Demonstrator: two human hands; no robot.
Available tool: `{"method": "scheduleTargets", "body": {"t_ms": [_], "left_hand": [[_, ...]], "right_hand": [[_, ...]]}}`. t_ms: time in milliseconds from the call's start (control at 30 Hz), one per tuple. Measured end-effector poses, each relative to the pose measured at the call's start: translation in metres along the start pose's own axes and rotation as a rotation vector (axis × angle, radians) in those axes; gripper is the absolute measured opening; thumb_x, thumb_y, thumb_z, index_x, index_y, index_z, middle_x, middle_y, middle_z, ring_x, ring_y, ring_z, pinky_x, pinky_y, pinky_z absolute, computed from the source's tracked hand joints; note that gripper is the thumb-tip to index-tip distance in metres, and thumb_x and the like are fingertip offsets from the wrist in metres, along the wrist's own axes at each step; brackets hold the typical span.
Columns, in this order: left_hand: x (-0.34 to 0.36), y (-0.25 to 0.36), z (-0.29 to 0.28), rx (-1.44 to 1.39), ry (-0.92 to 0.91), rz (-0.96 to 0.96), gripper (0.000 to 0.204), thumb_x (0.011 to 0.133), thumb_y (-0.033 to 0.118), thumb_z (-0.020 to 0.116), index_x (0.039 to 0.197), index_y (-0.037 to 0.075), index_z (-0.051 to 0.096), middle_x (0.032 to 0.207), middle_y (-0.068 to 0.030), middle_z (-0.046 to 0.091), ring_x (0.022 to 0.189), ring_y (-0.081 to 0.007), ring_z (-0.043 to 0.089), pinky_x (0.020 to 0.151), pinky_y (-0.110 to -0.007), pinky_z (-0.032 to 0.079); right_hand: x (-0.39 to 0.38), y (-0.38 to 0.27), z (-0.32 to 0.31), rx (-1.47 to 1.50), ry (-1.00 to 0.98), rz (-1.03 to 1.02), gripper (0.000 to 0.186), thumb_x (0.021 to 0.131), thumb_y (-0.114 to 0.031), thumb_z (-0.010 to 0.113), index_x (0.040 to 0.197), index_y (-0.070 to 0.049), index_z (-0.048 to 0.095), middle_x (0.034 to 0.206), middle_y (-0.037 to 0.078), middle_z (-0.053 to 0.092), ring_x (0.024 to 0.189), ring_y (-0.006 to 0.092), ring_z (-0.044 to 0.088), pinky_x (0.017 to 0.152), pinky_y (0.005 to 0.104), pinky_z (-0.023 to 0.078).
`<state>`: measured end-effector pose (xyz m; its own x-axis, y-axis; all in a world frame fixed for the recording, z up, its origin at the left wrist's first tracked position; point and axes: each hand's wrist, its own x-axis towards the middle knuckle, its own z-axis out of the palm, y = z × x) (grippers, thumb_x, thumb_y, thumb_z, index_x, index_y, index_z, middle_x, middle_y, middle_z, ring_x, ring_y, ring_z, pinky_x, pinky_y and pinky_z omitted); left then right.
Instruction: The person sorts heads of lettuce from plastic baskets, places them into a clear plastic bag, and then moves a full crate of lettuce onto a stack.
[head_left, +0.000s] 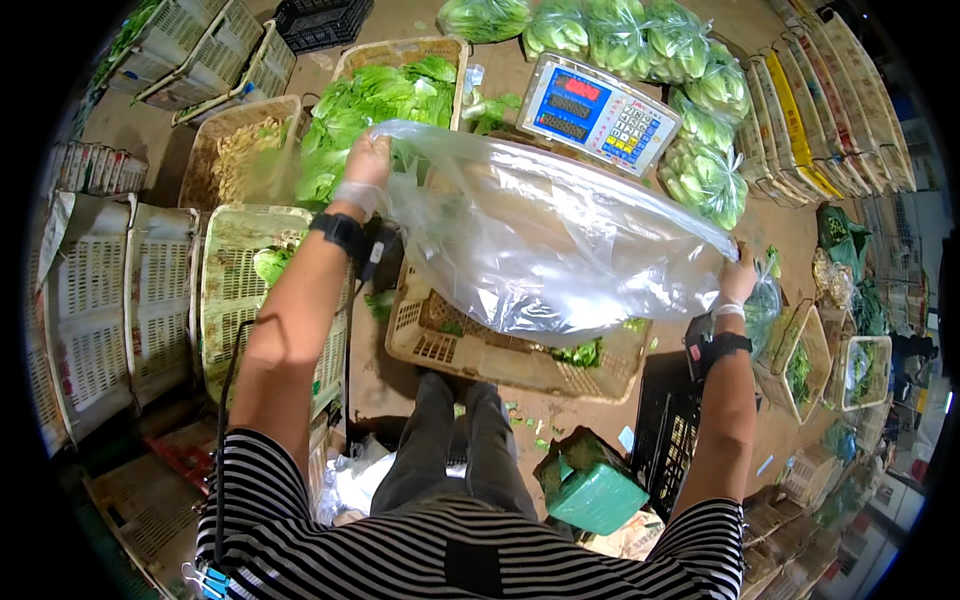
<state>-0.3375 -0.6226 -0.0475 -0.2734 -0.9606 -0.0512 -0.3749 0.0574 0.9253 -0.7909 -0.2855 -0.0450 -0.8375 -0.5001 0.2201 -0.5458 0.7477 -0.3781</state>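
A large clear plastic bag [560,240] is stretched wide between my two hands. My left hand [366,165] has its fingers closed on the bag's upper left corner, beside a crate of loose green lettuce [400,97]. At the opposite corner, my right hand [738,276] pinches the bag's edge. Beneath the bag sits a tan plastic crate [500,368] with a few leaves in it; the bag hides much of its inside. Just beyond the bag stands a digital scale [597,115] with a lit blue display and keypad.
Several bagged lettuces [700,150] line the far side and right of the scale. Stacked crates [120,290] stand at left, more [835,100] at far right. A green-yellow crate [225,290] is by my left arm. Near my feet lie a green wrapped bundle [597,495] and a black crate [665,430].
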Motion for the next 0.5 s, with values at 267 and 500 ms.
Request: {"method": "scheduleTargets", "body": {"t_ms": [267,500], "left_hand": [[0.080,-0.108,0.036,0.359,-0.493,-0.679,0.031,0.091,0.025,0.044,0.105,0.003,0.059,0.098,-0.0140,0.062,0.082,-0.0232,0.059,0.078,-0.034,0.047],[-0.023,-0.189,-0.015,-0.576,-0.368,-0.923,0.052,0.085,0.024,0.060,0.130,0.005,0.040,0.112,-0.0065,0.056,0.090,-0.0155,0.056,0.073,-0.025,0.047]], "right_hand": [[0.052,0.033,0.108,-0.001,-0.456,0.046,0.026,0.081,-0.020,0.056,0.106,-0.012,0.061,0.093,0.014,0.062,0.084,0.0275,0.060,0.070,0.0346,0.049],[-0.039,0.066,0.065,0.828,-1.003,0.304,0.032,0.082,-0.019,0.057,0.114,-0.014,0.057,0.094,0.002,0.060,0.081,0.0181,0.057,0.068,0.0292,0.047]]}}
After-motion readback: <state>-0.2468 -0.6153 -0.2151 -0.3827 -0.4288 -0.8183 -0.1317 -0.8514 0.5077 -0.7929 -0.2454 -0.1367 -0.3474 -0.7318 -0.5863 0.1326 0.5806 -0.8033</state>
